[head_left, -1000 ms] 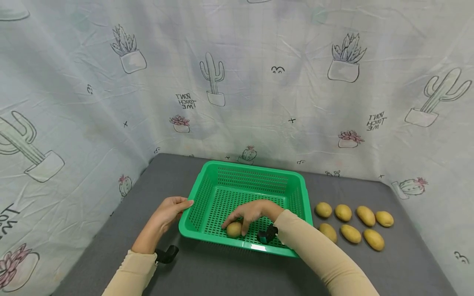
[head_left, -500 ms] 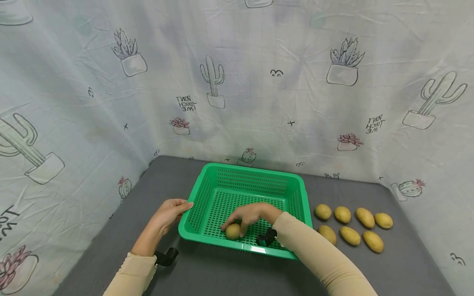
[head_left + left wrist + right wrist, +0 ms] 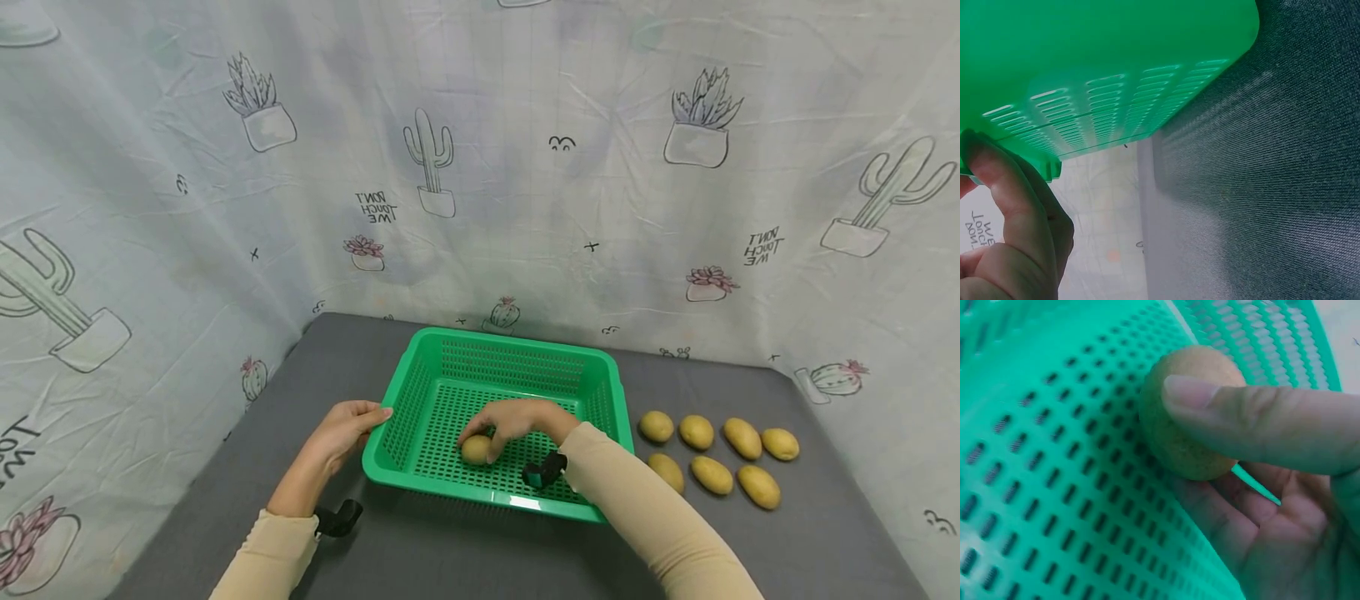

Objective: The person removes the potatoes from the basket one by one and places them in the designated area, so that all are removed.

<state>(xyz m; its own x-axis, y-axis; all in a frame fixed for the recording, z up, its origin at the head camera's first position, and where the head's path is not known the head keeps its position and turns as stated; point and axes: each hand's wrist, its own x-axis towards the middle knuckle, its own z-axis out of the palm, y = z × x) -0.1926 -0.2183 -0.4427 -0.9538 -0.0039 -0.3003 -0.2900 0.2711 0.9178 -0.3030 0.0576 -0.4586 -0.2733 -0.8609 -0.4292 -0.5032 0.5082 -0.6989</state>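
A green slotted plastic basket (image 3: 525, 502) stands on the grey table in the head view. My left hand (image 3: 348, 429) grips its left rim, thumb on top and fingers below the edge; the left wrist view has the curled fingers (image 3: 1019, 200) at the rim. Inside the basket, my right hand (image 3: 517, 421) holds a potato (image 3: 476, 451) between thumb and fingers, close to the basket floor. In the right wrist view the thumb lies across the potato (image 3: 1172, 437), with fingers curled behind it. Whether the potato touches the floor I cannot tell.
Several yellow potatoes (image 3: 712, 475) lie in two rows on the grey table (image 3: 420, 550), right of the basket. A cactus-print cloth (image 3: 510, 208) hangs behind and along both sides. Each wrist carries a small black camera (image 3: 339, 517).
My right hand's fingers have closed round the potato and shifted it slightly away from the basket's near side. My left hand stays on the rim, and the basket has not moved.
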